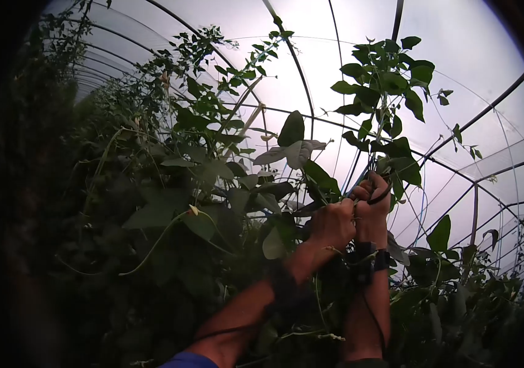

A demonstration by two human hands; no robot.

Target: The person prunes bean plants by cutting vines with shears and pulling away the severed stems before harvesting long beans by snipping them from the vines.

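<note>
Both of my hands are raised together in front of a climbing, bean-like plant. My right hand (372, 199) is closed around the vine stems (373, 161), where a strand of blue twine runs among them. A thin dark strip (379, 196) crosses its fingers. Pressed up beside it, my left hand (334, 222) is a closed fist, and what lies inside its fingers is hidden. Above the hands rises the vine's leafy top (390, 80). Broad leaves (298, 153) hang just left of my left hand.
Dense foliage (170, 208) fills the left side, with a long thin pod (154, 248) hanging in it. Overhead, dark hoops (298, 67) carry a pale plastic cover. More plants (446, 270) stand at the lower right. Black straps (369, 260) with cables circle my wrists.
</note>
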